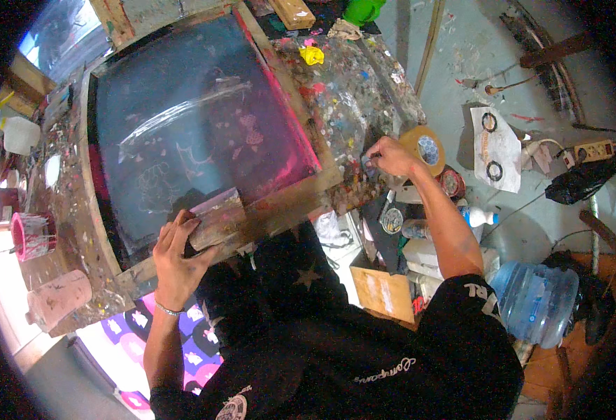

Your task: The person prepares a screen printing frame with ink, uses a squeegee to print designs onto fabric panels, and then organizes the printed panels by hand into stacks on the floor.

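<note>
A screen printing frame [203, 133] with dark mesh and a wooden rim lies tilted on the paint-spattered table. Pale line drawings show in its mesh, and pink stains run along its right side. At the frame's near edge, my left hand [180, 252] has its fingers curled over the end of a short, flat, wooden-looking piece [217, 218]; its exact kind is unclear. My right hand [390, 157] is closed at the table's right edge, beside a roll of tape [427, 150]. Whatever its fingers hold is hidden.
A pink-rimmed tub [32, 236] and a pinkish bottle [59, 299] stand at the table's left. Yellow scrap [312, 55] lies at the far side. To the right are a printed sheet [497, 148], a power strip [593, 151] and a large blue water jug [536, 302].
</note>
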The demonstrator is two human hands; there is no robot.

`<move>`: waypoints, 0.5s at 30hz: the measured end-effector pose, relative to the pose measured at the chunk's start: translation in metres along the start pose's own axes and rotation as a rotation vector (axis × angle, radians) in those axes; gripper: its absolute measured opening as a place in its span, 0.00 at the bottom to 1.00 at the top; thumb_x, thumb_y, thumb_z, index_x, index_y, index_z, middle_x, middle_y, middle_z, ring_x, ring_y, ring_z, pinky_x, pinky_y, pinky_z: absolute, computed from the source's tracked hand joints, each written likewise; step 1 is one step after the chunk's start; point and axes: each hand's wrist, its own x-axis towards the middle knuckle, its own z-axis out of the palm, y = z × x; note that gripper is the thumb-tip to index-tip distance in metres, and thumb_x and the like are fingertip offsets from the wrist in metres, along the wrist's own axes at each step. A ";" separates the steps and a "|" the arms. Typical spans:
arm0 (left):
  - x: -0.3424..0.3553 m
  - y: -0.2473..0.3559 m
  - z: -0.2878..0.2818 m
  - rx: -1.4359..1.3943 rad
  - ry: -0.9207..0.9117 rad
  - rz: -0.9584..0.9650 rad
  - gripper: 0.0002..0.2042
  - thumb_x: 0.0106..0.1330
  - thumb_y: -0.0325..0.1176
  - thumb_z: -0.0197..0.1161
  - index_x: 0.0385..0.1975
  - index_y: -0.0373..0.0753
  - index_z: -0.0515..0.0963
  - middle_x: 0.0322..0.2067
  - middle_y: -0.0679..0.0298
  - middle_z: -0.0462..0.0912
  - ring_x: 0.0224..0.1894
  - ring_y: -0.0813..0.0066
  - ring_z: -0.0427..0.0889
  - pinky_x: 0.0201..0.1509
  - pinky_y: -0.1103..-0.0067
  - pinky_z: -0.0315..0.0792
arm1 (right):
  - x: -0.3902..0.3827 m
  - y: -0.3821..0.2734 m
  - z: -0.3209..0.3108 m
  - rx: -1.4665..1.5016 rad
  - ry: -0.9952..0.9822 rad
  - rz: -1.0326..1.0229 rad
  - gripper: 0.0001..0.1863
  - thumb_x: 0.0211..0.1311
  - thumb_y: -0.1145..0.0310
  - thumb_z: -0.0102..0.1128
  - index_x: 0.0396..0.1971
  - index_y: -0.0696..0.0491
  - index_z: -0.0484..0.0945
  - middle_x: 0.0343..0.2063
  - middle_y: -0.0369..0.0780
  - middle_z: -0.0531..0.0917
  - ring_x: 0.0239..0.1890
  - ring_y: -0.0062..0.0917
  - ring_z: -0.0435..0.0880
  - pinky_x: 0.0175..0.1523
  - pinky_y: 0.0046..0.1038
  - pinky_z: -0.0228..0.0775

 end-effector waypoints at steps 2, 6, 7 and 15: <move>0.000 0.000 0.000 0.003 0.001 -0.005 0.27 0.37 0.27 0.79 0.42 0.33 0.79 0.51 0.44 0.80 0.49 0.49 0.81 0.55 0.66 0.74 | 0.000 -0.003 -0.001 0.028 0.000 0.003 0.11 0.52 0.75 0.61 0.36 0.57 0.85 0.31 0.51 0.85 0.34 0.38 0.84 0.44 0.34 0.73; 0.002 0.002 -0.001 0.002 -0.006 0.002 0.27 0.38 0.27 0.79 0.42 0.33 0.78 0.51 0.44 0.80 0.49 0.49 0.81 0.55 0.65 0.74 | -0.001 0.008 0.009 0.004 0.114 -0.069 0.10 0.51 0.74 0.61 0.35 0.58 0.85 0.31 0.51 0.84 0.36 0.41 0.84 0.46 0.36 0.73; 0.002 0.003 -0.001 -0.001 -0.008 0.004 0.27 0.38 0.27 0.79 0.42 0.33 0.78 0.51 0.44 0.80 0.49 0.49 0.81 0.55 0.65 0.74 | -0.002 0.011 0.008 0.003 0.113 -0.066 0.10 0.51 0.74 0.61 0.35 0.58 0.85 0.31 0.51 0.84 0.36 0.41 0.84 0.46 0.36 0.73; 0.001 0.002 -0.002 0.014 0.003 0.032 0.27 0.37 0.28 0.80 0.42 0.33 0.78 0.50 0.45 0.80 0.47 0.50 0.82 0.54 0.66 0.74 | 0.003 0.018 0.013 -0.038 0.103 -0.064 0.12 0.50 0.72 0.62 0.35 0.54 0.86 0.34 0.51 0.85 0.42 0.45 0.83 0.51 0.40 0.73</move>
